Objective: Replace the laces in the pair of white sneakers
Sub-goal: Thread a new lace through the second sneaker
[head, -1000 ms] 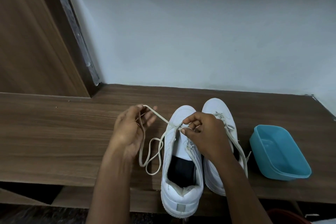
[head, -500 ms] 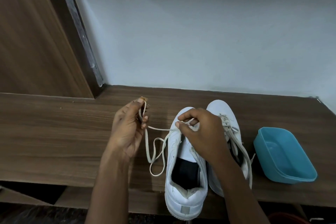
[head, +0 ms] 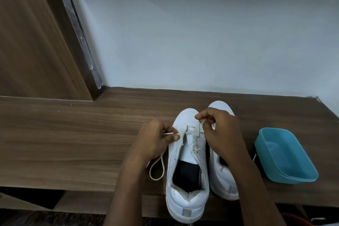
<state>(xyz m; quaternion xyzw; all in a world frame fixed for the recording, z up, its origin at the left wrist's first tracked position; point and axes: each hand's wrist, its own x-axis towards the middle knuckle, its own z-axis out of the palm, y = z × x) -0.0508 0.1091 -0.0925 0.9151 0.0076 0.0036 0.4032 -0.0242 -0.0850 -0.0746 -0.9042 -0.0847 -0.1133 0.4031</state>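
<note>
Lace: thin, soft and floppy, I think; it goes through the front holes of the near sneaker, and a loop lies on the bench.
Best hold: the stiff tip, so it can poke into a hole.
Left hand: fingers pinch the lace tip beside the near sneaker.
Right hand: fingers pinch lace over the toe end.
Other sneaker: just beside, on the right.
Blue tub: further right.
</note>
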